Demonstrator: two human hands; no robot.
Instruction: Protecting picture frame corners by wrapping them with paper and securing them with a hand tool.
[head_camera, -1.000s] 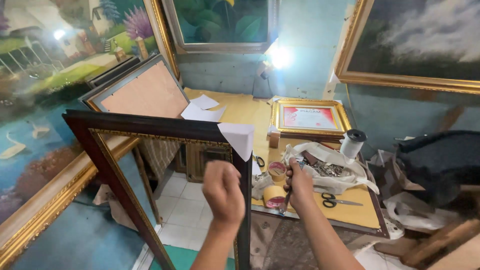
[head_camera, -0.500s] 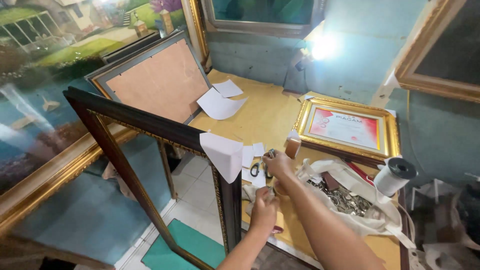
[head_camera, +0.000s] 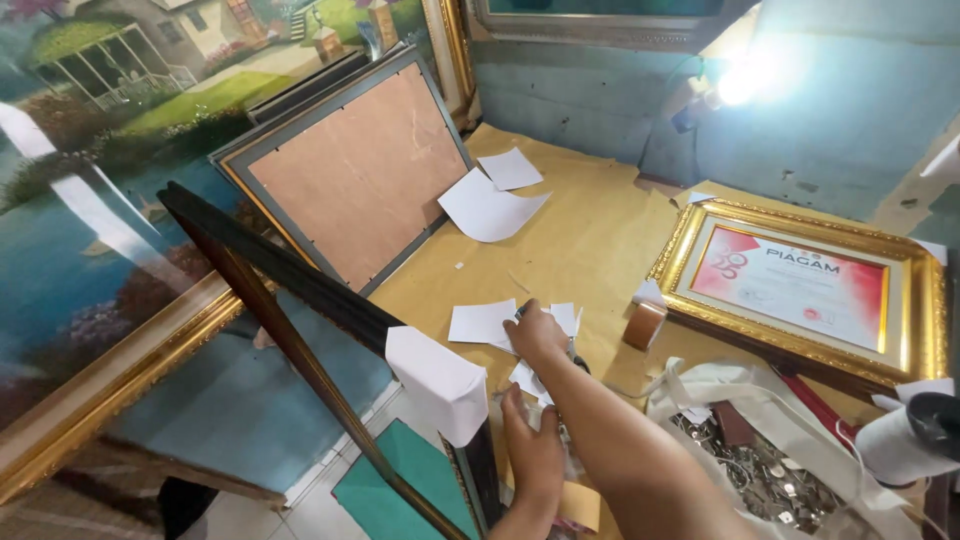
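White paper pieces are lying on brown tabletop, directly under right hand, which is being pressed on them, grip hidden. Left hand, nearer dark frame, is resting loosely curled.

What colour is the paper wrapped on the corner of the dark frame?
White, plain, seen in the head view: the paper corner cover on the dark frame.

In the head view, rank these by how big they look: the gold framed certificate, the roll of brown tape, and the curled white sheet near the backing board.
1. Gold framed certificate, clearly the largest.
2. Curled white sheet.
3. Roll of brown tape, the smallest.
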